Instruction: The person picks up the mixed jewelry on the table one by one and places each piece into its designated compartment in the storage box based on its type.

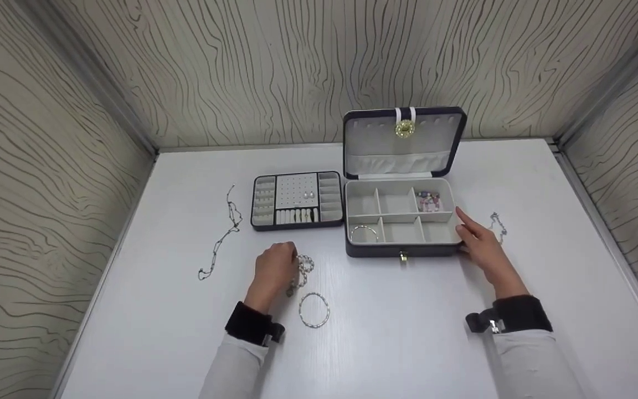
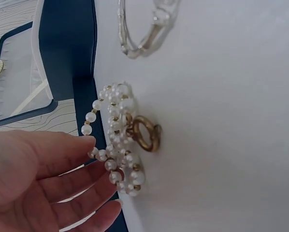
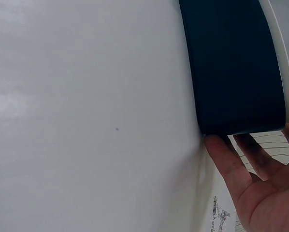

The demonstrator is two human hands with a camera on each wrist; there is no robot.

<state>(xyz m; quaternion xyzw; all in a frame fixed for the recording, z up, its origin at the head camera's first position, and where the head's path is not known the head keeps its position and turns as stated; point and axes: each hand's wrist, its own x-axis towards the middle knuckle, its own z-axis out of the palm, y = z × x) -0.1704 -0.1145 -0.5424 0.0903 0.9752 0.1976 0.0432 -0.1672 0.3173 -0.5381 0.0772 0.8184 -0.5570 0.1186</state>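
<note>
My left hand [image 1: 276,269] pinches a pearl necklace [image 2: 116,130] with gold beads and a gold ring clasp. The necklace lies bunched at the tabletop, one loop drawn up to the thumb and finger. Just in front of it is a thin round bangle [image 1: 314,310]. My right hand [image 1: 484,246] rests against the right side of the dark blue jewelry box [image 1: 374,250], fingers fairly straight along its wall. The box stands with its lid [image 1: 405,147] raised. Inside are a bangle [image 1: 364,228] in the front left compartment and colourful beaded jewelry [image 1: 430,201] in the back right one.
Left of the box sits a jewelry tray [image 1: 297,224] with pearl earrings [image 1: 309,195] and ring slots. A long chain necklace [image 1: 216,246] lies stretched out at the left. Another fine chain [image 1: 497,223] lies beyond my right hand. Patterned walls [image 1: 263,72] enclose the white table [image 1: 396,332].
</note>
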